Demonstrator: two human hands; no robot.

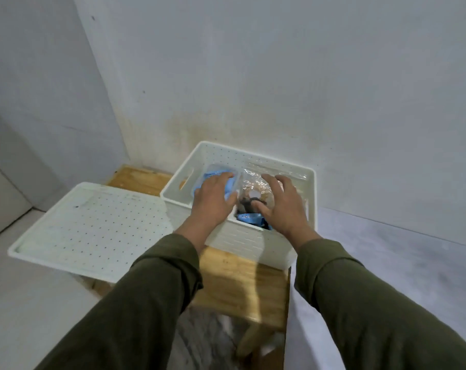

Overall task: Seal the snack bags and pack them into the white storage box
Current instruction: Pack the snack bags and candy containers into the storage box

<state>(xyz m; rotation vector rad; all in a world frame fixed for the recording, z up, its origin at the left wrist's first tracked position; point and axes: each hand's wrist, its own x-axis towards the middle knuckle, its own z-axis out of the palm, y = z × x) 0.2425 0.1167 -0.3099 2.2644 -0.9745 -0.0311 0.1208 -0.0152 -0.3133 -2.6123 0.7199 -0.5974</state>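
The white storage box point(253, 156) stands on a small wooden table against the wall, with no lid on it. Inside lie clear snack bags: one with blue contents point(215, 173) at the left, one with brown snacks point(255, 185) in the middle, and a blue-and-dark bag point(249, 218) by the near wall. My left hand point(213, 196) lies flat on the blue bag, fingers together. My right hand point(282, 204) rests on the brown-snack bag with fingers spread. Neither hand closes around anything.
The box's perforated white lid point(93, 225) lies flat to the left, partly overhanging the wooden table point(239, 284). Grey walls stand close behind and to the left. A pale floor lies to the right, and a table leg shows below.
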